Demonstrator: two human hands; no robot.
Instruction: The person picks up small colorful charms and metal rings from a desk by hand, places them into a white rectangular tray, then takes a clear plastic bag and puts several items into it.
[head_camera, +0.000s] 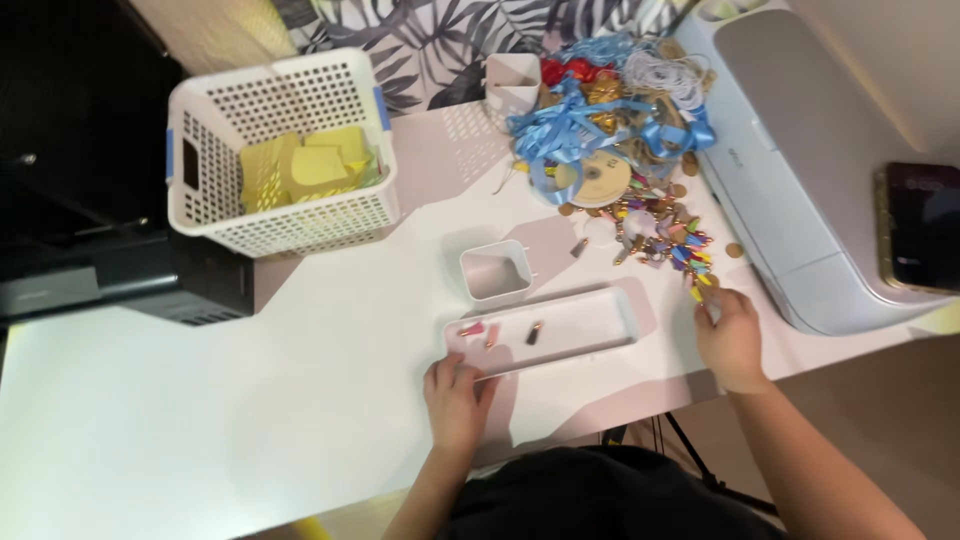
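Observation:
A long white tray (600, 335) lies on the white table and holds three small tassels (487, 331). My left hand (455, 398) rests on the tray's near left corner, fingers on its rim. My right hand (730, 335) is to the right of the tray, fingers pinched on a small yellow tassel (700, 291) at the near edge of a pile of coloured tassels (668, 235). A small square white cup (495, 270) stands just behind the tray.
A white perforated basket (215, 215) with yellow paper pieces stands at the back left. Blue ribbons, a ribbon spool (595, 178) and cords are heaped at the back. A grey machine (790, 150) and a dark phone (922, 225) are on the right.

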